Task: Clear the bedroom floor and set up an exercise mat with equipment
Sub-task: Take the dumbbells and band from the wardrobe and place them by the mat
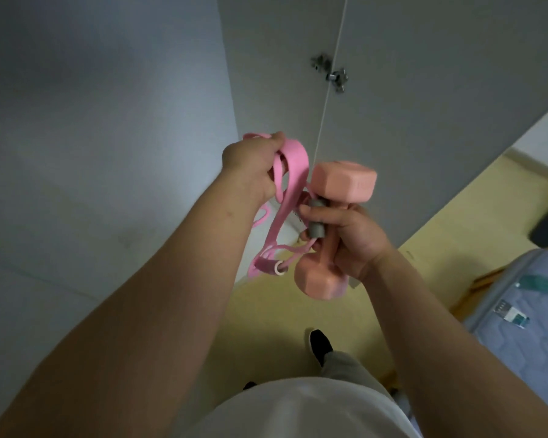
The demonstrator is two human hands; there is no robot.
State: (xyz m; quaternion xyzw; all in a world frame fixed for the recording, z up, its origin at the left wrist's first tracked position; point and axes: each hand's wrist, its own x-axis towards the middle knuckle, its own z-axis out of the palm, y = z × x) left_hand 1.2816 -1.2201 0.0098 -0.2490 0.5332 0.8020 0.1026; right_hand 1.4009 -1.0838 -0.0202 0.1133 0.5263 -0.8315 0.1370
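Note:
My left hand (250, 167) is raised in front of me and grips a bundle of pink resistance bands (290, 177) that hang down in loops, ending in a pink handle with a white end (268, 266). Just right of it, my right hand (350, 237) is closed around the middle of a pink dumbbell (345, 181) held upright, one head above the fist and one below. The fingers of that hand also pinch a small grey foam grip (316, 216) attached to the bands. No exercise mat is in view.
Grey wardrobe doors (408, 90) with metal hinges (329, 72) stand straight ahead, and a pale wall is on the left. Yellow floor (266, 327) lies below with my black-shoed foot (320, 344) on it. A blue quilted mattress (525, 311) sits at the right edge.

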